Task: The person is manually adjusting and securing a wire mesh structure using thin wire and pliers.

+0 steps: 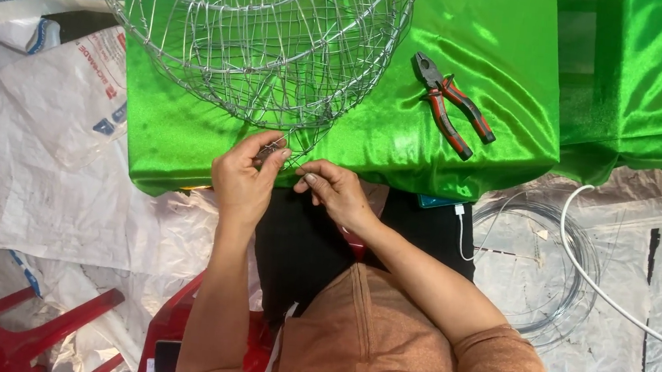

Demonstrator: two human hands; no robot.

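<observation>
A round basket frame of silver wire mesh (257, 33) rests on a table draped in shiny green cloth (479, 71). My left hand (244, 179) pinches a small wire piece at the frame's near rim, at the table's front edge. My right hand (336, 192) is just beside it, fingertips closed on a thin wire running toward the same spot. Both forearms reach up from my lap, in orange-brown sleeves.
Pliers with red and black handles (452, 105) lie on the green cloth to the right. A coil of thin wire (537, 271) and a white cable (620, 295) lie on the plastic-covered floor at right. Red plastic chairs (25, 334) stand at lower left, white sacks (72, 104) at left.
</observation>
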